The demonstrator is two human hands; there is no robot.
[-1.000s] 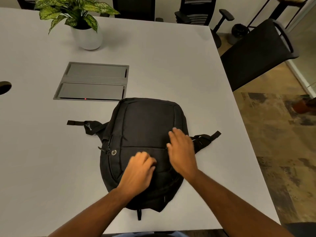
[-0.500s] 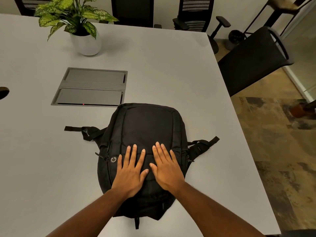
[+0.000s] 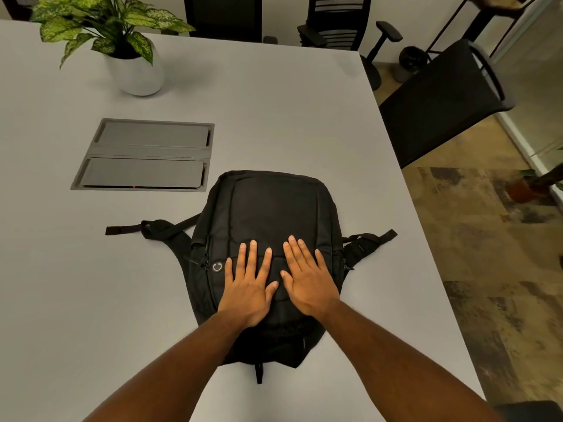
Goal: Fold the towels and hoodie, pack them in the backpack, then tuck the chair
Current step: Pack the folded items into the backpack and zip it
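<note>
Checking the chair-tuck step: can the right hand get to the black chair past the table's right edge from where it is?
Probably yes. The right hand lies flat and open on the backpack, holding nothing, and only bare table lies between it and the black chair. The person may need to lean or step.

Both hands [image 3: 278,284] lie side by side on the backpack [image 3: 271,214], which lies on the table [image 3: 274,111]

Both hands laid flat, palms down.
The left hand [image 3: 248,287] and right hand [image 3: 307,280] are held side by side, fingers straight, forearms extended.
</note>
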